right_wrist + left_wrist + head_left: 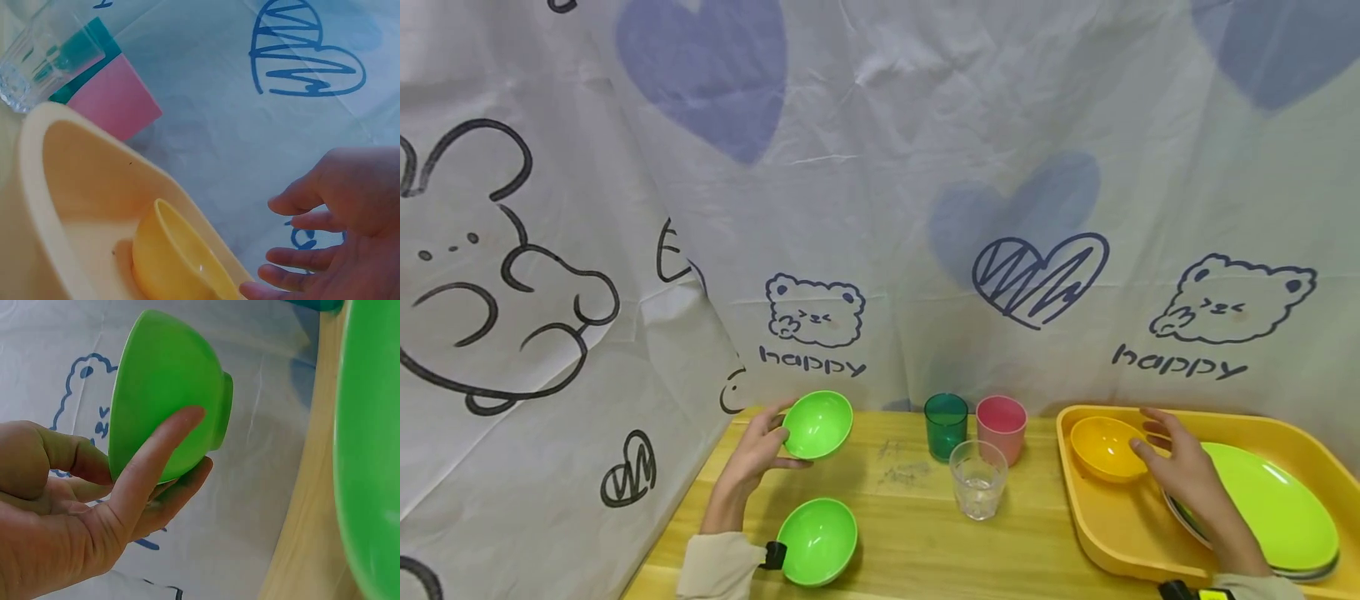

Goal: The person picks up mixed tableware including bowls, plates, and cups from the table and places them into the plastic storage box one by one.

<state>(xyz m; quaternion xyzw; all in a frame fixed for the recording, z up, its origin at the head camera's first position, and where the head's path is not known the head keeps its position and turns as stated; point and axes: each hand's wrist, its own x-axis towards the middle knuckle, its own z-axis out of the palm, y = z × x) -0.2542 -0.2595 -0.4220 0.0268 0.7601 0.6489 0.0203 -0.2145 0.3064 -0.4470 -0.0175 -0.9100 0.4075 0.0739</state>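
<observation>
My left hand (pixel 758 448) grips a green bowl (pixel 818 425) by its side, raised over the back left of the table; in the left wrist view the thumb lies at the rim and fingers (pixel 159 450) reach along the outside toward the foot. A second green bowl (pixel 817 542) stands on the table nearer to me, below that hand. My right hand (pixel 1183 462) is over the orange tray (pixel 1086 521), beside a yellow-orange bowl (pixel 1108 450) in the tray's back left corner. Its fingers are spread and extended, apart from the bowl in the right wrist view (pixel 312 244).
A green cup (pixel 946 427), a pink cup (pixel 1002 429) and a clear glass (pixel 978 483) stand close together mid-table. Lime-green plate (pixel 1270 504) lies atop another plate in the tray's right part. A printed white cloth (pixel 895 208) hangs behind the table.
</observation>
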